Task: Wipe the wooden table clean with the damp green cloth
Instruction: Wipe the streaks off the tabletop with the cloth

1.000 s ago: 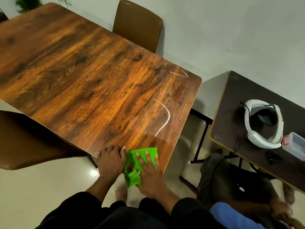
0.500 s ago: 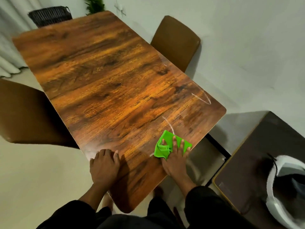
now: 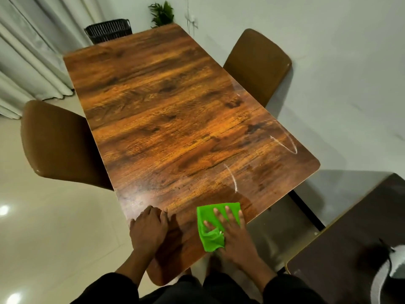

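Note:
The wooden table (image 3: 166, 119) stretches away from me, its near corner under my hands. My right hand (image 3: 235, 235) lies flat, fingers spread, pressing the green cloth (image 3: 208, 233) onto the tabletop close to the near right edge. My left hand (image 3: 148, 230) rests palm down on the table's near left edge, holding nothing. A curved white mark (image 3: 232, 178) sits just beyond the cloth, and a second thin white mark (image 3: 285, 144) lies near the far right corner. A damp sheen shows around the cloth.
Brown chairs stand at the left (image 3: 59, 141) and the right (image 3: 258, 64) of the table. A dark side table (image 3: 350, 238) with a white headset (image 3: 388, 275) is at the lower right. A black basket (image 3: 108, 29), a plant (image 3: 162, 15) and curtains (image 3: 28, 51) are beyond the far end.
My right hand has drawn the cloth back toward me and slightly left, leaving only the upper part of the curved white mark. The view has tilted up along the table.

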